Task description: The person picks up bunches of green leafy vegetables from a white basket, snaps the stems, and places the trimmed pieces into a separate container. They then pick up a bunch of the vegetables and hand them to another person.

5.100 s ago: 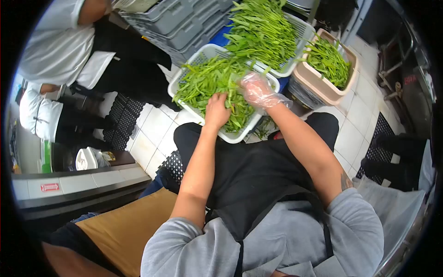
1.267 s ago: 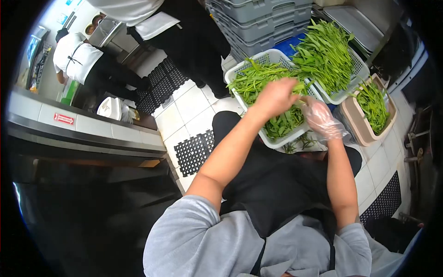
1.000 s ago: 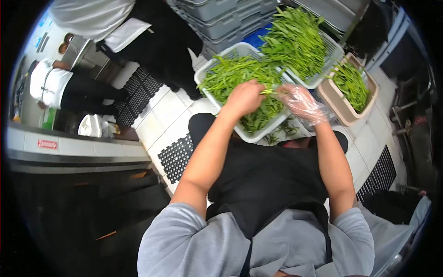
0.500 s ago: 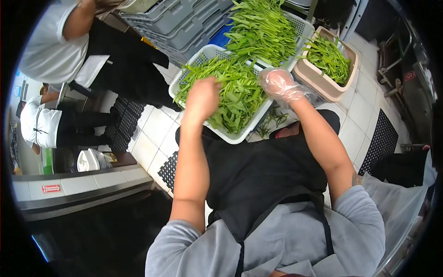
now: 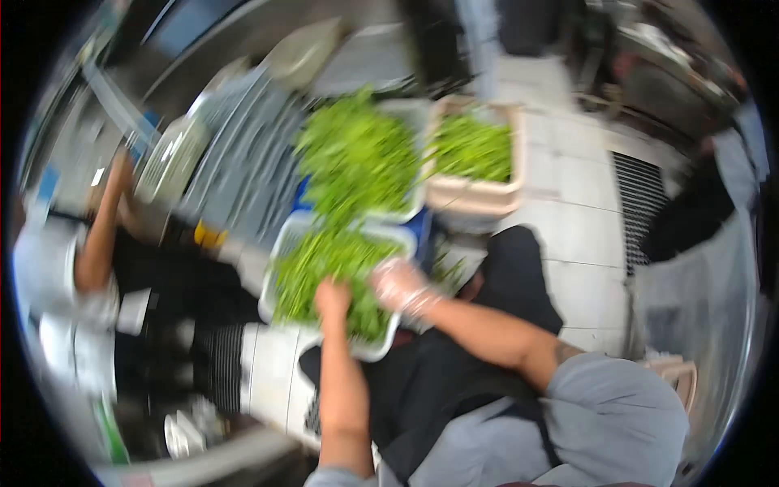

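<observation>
Landmark: near white basket [image 5: 373, 352]. We have leafy greens [image 5: 312, 258] heaped in it, with our bare left hand [image 5: 333, 300] down on them, near the basket's middle. Our right hand [image 5: 399, 286], in a clear plastic glove, is at the basket's right side, against the greens. Fingers: we can't tell if either hand is gripping stems or how wide they're spread (motion blur). A second basket [image 5: 415, 122], also piled with greens, sits just beyond the near white basket; a beige bin [image 5: 472, 195] is beyond it, to the right.
</observation>
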Action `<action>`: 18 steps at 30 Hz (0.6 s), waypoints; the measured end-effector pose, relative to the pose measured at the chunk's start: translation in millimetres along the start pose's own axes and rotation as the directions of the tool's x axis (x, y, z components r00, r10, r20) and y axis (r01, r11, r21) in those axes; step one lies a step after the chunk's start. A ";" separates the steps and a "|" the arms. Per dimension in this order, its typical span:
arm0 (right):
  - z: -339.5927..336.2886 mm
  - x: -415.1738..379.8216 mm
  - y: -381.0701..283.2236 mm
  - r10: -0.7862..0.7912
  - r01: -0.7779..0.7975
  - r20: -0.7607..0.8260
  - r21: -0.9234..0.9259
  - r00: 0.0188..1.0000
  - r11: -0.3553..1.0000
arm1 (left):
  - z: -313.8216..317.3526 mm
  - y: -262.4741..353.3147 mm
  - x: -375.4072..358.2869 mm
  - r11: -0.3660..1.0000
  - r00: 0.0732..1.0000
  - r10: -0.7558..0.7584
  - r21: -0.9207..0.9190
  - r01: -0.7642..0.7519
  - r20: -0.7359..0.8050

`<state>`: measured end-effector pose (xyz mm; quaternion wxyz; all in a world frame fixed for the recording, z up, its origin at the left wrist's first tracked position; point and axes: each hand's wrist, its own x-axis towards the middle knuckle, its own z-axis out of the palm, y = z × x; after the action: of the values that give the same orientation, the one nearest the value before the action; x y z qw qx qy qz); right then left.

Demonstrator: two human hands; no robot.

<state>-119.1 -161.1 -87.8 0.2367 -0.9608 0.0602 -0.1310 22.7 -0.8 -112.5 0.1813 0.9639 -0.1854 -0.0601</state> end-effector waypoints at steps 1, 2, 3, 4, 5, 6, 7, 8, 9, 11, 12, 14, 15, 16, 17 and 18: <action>-8.8 -0.6 -2.6 0.000 0.001 0.062 -0.013 0.998 1.000 | 10.1 -11.6 1.8 0.999 0.998 0.043 0.003 -0.043 -0.052; -8.3 -7.0 -3.5 -0.010 0.010 -0.007 -0.005 1.000 1.000 | 9.4 -14.9 -0.5 0.995 0.995 0.085 -0.043 -0.088 -0.056; 1.1 -7.5 -1.6 -0.004 0.004 -0.007 -0.003 1.000 1.000 | 16.5 -26.1 2.4 0.990 0.988 0.133 -0.036 -0.136 -0.079; 6.4 -5.1 -0.4 -0.012 0.012 0.014 0.012 1.000 1.000 | 16.5 -30.7 3.5 0.985 0.987 0.137 -0.094 -0.145 -0.090; 14.2 -3.5 0.3 0.055 -0.060 0.093 0.047 0.994 0.997 | 14.4 -27.1 2.5 0.987 0.982 0.153 -0.029 -0.157 -0.112; 36.2 -4.3 13.2 -0.017 0.019 -0.044 0.030 0.999 0.999 | 0.8 -10.5 -3.0 0.986 0.987 0.116 -0.106 -0.128 -0.107; 67.0 -10.0 15.8 -0.065 0.080 -0.401 0.021 0.914 0.997 | -3.1 -11.7 -4.4 0.992 0.978 0.093 -0.067 -0.107 -0.189; 85.8 -13.2 23.5 -0.128 0.153 -0.692 -0.026 0.711 0.988 | 2.9 -20.9 1.7 0.987 0.945 0.059 -0.126 -0.104 -0.322; 82.2 -11.4 30.8 -0.047 0.103 -0.443 0.103 0.896 0.989 | -43.9 16.8 -27.4 0.987 0.994 -0.074 -0.151 0.061 -0.086; 137.8 2.9 44.8 -0.069 0.128 -0.392 0.127 0.917 0.984 | -43.1 8.4 -36.0 0.987 0.963 0.058 -0.127 -0.094 -0.265; 120.4 0.4 42.3 -0.046 0.095 -0.287 0.159 0.957 0.983 | -36.5 -6.4 -35.3 0.982 0.928 0.149 -0.056 -0.178 -0.340; 70.3 -4.2 26.6 -0.015 0.028 -0.062 0.219 0.998 0.975 | -41.7 -7.0 -41.3 0.988 0.969 0.156 0.044 -0.150 -0.193; 72.2 -8.3 21.9 -0.070 0.170 -0.463 0.177 0.884 0.969 | -46.7 -8.7 -45.8 0.986 0.981 0.149 0.096 -0.138 -0.121; 72.0 -7.2 22.2 -0.054 0.137 -0.379 0.195 0.924 0.971 | -51.4 -10.0 -50.5 0.982 0.979 0.184 0.066 -0.178 -0.090; 71.7 -4.7 22.8 -0.036 0.100 -0.293 0.207 0.955 0.973 | -55.4 -10.7 -55.0 0.975 0.973 0.221 0.033 -0.219 -0.061; 71.3 -4.4 24.4 -0.013 0.059 -0.205 0.216 0.979 0.975 | -55.6 -10.2 -56.8 0.965 0.965 0.262 -0.001 -0.262 -0.030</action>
<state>-104.6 -150.5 -161.1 0.3324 -0.9111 0.0514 -0.2381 -16.2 47.8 -62.0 0.1928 0.9314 -0.3081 -0.0219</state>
